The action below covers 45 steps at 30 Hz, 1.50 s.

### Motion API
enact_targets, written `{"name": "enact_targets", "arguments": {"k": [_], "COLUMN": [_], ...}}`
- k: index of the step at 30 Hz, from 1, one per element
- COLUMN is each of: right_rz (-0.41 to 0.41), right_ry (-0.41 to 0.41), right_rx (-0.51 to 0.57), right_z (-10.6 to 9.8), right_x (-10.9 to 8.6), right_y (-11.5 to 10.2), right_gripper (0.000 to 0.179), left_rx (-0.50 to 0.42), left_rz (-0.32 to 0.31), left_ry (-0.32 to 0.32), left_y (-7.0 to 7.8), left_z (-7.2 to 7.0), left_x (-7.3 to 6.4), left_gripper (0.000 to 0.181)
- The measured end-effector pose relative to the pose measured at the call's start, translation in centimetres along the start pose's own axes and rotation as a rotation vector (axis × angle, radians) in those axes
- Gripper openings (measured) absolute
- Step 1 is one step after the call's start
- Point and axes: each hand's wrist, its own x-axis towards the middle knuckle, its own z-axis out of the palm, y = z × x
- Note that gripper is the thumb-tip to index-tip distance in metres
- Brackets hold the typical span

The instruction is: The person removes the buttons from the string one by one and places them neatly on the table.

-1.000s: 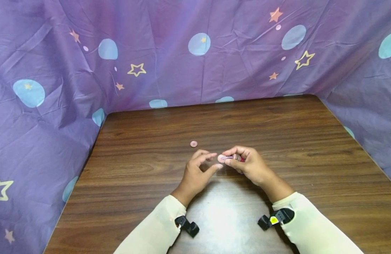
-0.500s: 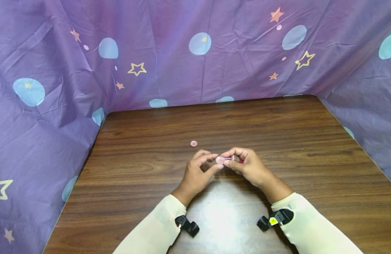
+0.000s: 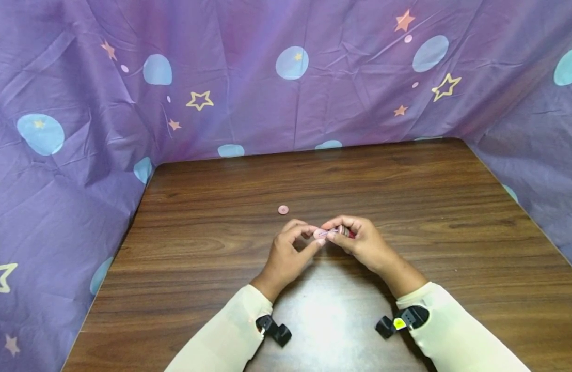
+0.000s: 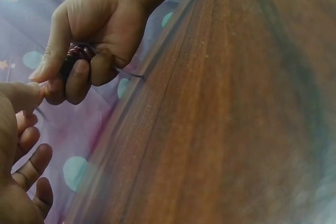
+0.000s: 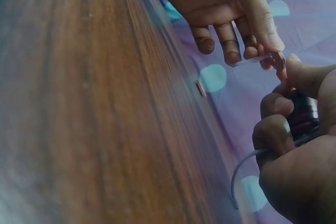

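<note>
In the head view my left hand [image 3: 283, 250] pinches a pink button [image 3: 319, 234] by its edge between thumb and index finger; its other fingers are spread loosely in the right wrist view. A thin pale lilac cord [image 3: 331, 232] runs through the button towards my right hand [image 3: 367, 243]. That hand pinches close to the button with thumb and index finger. Its curled fingers hold a stack of buttons [image 5: 303, 114], striped pink, brown and red from above. A cord tail [image 5: 236, 182] hangs below this hand. A second pink button [image 3: 283, 210] lies flat on the table.
The brown wood-grain table [image 3: 197, 206] spreads beneath both hands, with a glare patch near the front. A purple curtain [image 3: 249, 77] with stars and blue dots surrounds its back and sides. Black wrist cameras [image 3: 274, 330] are strapped over pale sleeves.
The threaded button has shifted slightly left, and my left thumb and index finger have taken hold of its edge. My right hand has moved slightly towards my left hand. The loose button stays put.
</note>
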Motion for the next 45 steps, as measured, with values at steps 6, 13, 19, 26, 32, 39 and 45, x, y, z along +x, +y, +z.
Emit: {"name": "enact_targets", "arguments": {"k": [6, 13, 19, 26, 32, 39, 45], "right_rz": [-0.004, -0.001, -0.001, -0.029, -0.03, -0.026, -0.034], "right_ry": [0.029, 0.055, 0.069, 0.083, 0.118, 0.125, 0.117], "right_rx": [-0.015, 0.019, 0.004, -0.038, -0.098, -0.08, -0.058], "right_z": [-0.2, -0.3, -0.5, -0.7, -0.8, -0.9, -1.1], "right_x": [0.1, 0.2, 0.3, 0.3, 0.3, 0.2, 0.2], "right_y": [-0.1, 0.0, 0.2, 0.1, 0.1, 0.1, 0.1], "right_gripper": [0.021, 0.022, 0.018, 0.016, 0.008, 0.009, 0.012], "left_rx": [0.021, 0.026, 0.007, 0.034, 0.031, 0.033, 0.046], "left_rz": [-0.016, -0.02, -0.017, -0.005, -0.025, -0.011, -0.002], "left_ry": [0.005, 0.0, 0.0, 0.012, 0.014, 0.031, 0.05], "left_y": [-0.1, -0.2, -0.2, -0.2, -0.3, -0.6, -1.1], "left_z": [-0.1, -0.1, -0.1, -0.2, -0.3, -0.4, -0.6], "left_x": [0.1, 0.0, -0.1, 0.1, 0.2, 0.3, 0.5], "left_gripper": [0.019, 0.019, 0.019, 0.018, 0.019, 0.018, 0.019]}}
